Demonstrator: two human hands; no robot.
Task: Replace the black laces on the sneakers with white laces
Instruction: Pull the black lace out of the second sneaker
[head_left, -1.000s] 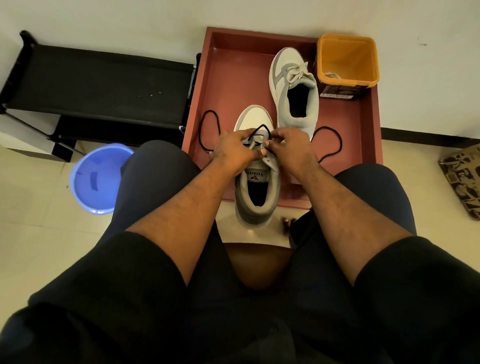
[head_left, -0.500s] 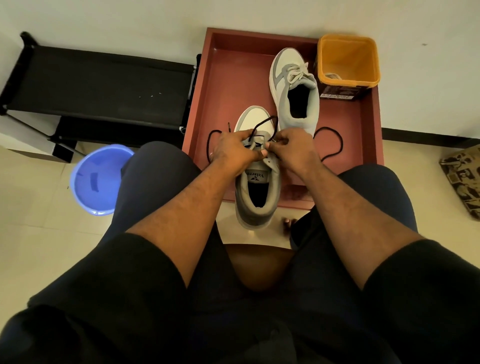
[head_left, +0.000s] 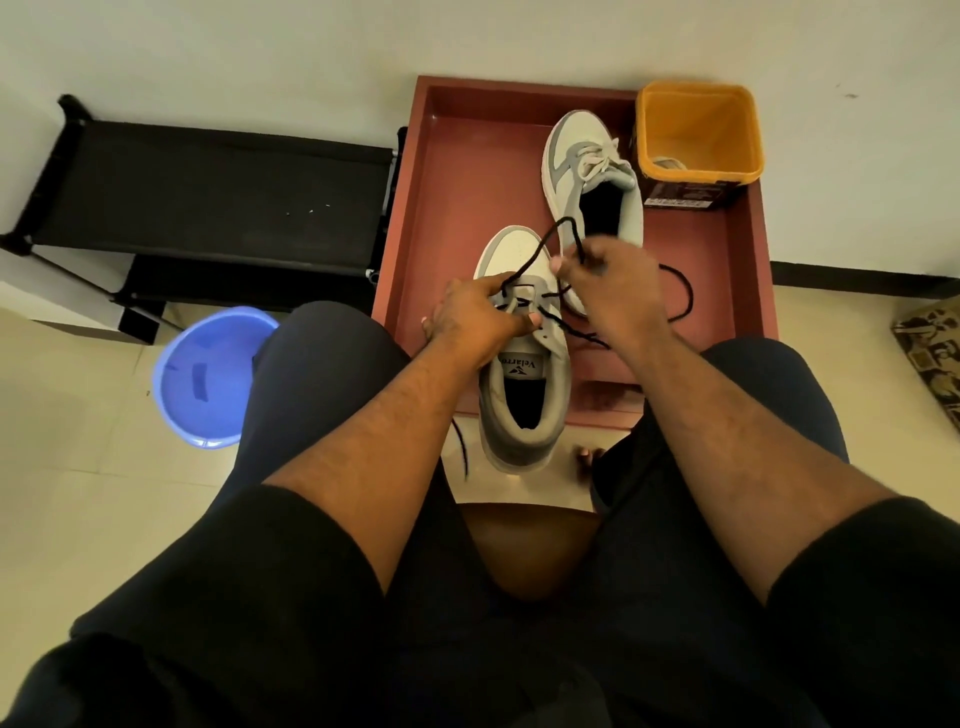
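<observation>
Left hand (head_left: 475, 317) grips the near grey sneaker (head_left: 522, 364) at centre; right hand (head_left: 605, 275) pinches its black lace (head_left: 563, 231) toward one o'clock; a hard tug could snag the eyelets

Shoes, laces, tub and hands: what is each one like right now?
Near shoe: black lace partly pulled out.
Far shoe: white lace in, lying in the tray.
Black lace: looped up, loose.
Orange tub: open.
Left hand: holds near shoe.
Right hand: pinches black lace.
</observation>
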